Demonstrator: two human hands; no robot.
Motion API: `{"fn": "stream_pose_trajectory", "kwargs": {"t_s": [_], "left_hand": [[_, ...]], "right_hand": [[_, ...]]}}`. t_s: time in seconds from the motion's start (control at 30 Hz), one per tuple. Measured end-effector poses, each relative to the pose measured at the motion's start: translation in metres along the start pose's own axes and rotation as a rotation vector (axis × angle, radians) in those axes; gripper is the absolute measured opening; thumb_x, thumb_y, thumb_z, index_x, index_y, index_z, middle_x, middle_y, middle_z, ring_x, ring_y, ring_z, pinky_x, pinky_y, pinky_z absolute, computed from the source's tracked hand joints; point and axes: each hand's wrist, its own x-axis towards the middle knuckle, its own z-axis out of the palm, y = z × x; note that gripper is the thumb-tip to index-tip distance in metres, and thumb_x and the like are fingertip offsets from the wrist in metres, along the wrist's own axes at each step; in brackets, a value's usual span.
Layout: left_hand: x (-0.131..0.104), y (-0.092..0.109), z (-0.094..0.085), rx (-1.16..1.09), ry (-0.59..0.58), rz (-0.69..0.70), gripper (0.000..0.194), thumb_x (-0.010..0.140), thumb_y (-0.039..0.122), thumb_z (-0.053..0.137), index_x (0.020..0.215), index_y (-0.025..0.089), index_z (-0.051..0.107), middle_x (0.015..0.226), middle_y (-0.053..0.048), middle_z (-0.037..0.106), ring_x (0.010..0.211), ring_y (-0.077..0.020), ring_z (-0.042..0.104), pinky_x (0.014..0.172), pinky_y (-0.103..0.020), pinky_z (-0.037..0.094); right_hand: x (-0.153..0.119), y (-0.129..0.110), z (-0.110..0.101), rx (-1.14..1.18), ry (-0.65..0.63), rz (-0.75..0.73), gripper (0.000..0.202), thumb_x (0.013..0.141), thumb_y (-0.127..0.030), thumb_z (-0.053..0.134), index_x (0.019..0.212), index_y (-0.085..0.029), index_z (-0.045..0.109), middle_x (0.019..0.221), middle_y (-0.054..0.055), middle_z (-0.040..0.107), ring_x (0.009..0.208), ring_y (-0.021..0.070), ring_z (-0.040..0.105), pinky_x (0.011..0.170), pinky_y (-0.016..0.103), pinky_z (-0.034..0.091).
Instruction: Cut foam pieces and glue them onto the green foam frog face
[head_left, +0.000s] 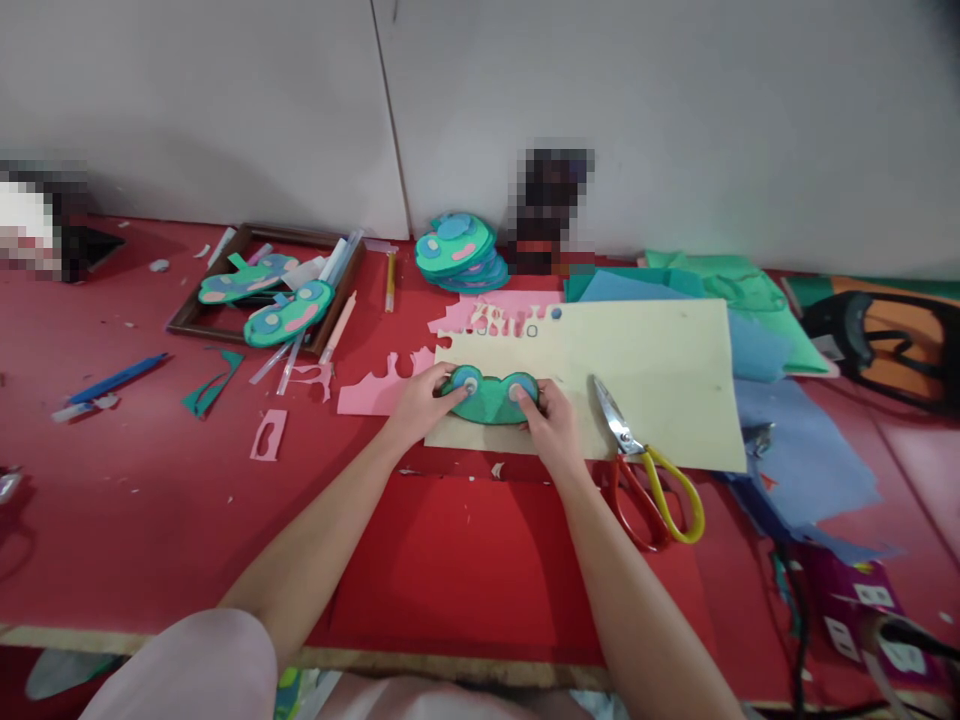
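Between my two hands is a green felt frog-face cutout [491,402] with round blue eyes and pale centres. My left hand [421,405] grips its left end, the thumb pressed on the left eye. At the other end my right hand [553,425] pinches it, with the thumb on the right eye. Beneath it lies a pale yellow felt sheet [664,375]. Just right of my right hand, scissors [637,455] with one red and one yellow handle rest partly on that sheet, blades apart. Pink felt scraps [371,388] lie beside my left hand.
A brown frame [202,318] at the left holds similar frog faces [289,315]. More finished faces [454,250] are stacked by the wall. Blue felt [802,450] and green felt [750,290] lie at the right. A blue pen [120,378] is far left.
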Motion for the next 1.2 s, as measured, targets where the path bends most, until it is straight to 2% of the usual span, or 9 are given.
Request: {"fn": "stream_pose_trajectory", "kwargs": {"t_s": [0.17,0.33,0.5,1.03,1.2], "left_hand": [[0.0001,0.0009,-0.0009,0.020,0.000,0.011,0.030,0.079,0.044,0.060,0.093,0.018,0.062,0.082,-0.001,0.066,0.072,-0.0141,0.058,0.065,-0.024,0.045],[0.0001,0.0017,-0.0012,0.063,0.004,0.018,0.023,0.080,0.041,0.057,0.083,0.018,0.059,0.068,0.002,0.056,0.063,-0.0116,0.049,0.059,-0.023,0.039],[-0.0001,0.0017,-0.0014,0.090,0.004,0.020,0.020,0.079,0.039,0.058,0.080,0.019,0.057,0.065,0.003,0.052,0.062,-0.0113,0.046,0.057,-0.022,0.036],[-0.0005,0.0007,-0.0022,0.076,-0.010,-0.004,0.021,0.078,0.039,0.060,0.077,0.019,0.055,0.062,0.004,0.050,0.059,-0.0104,0.045,0.055,-0.022,0.034],[-0.0010,0.0010,-0.0017,0.067,0.001,0.008,0.020,0.077,0.039,0.060,0.077,0.019,0.055,0.063,0.004,0.051,0.060,-0.0107,0.045,0.056,-0.022,0.035]], "right_hand": [[0.0009,0.0008,0.0000,-0.002,-0.006,-0.001,0.029,0.082,-0.049,0.057,0.082,-0.020,0.053,0.057,-0.006,0.036,0.051,0.0111,0.039,0.046,0.025,0.039],[0.0003,0.0002,-0.0001,0.004,-0.015,-0.002,0.029,0.082,-0.049,0.057,0.081,-0.020,0.053,0.056,-0.006,0.036,0.051,0.0111,0.038,0.045,0.024,0.038],[0.0014,0.0035,-0.0001,0.000,-0.015,0.008,0.031,0.081,-0.051,0.059,0.081,-0.021,0.053,0.057,-0.006,0.037,0.050,0.0111,0.038,0.045,0.025,0.038],[0.0007,-0.0025,-0.0031,0.003,-0.054,0.003,0.031,0.080,-0.052,0.059,0.080,-0.021,0.053,0.056,-0.006,0.038,0.051,0.0114,0.039,0.047,0.025,0.039],[-0.0001,-0.0033,-0.0038,-0.014,-0.048,-0.003,0.033,0.080,-0.052,0.060,0.076,-0.020,0.051,0.055,-0.006,0.036,0.051,0.0107,0.038,0.047,0.024,0.035]]}}
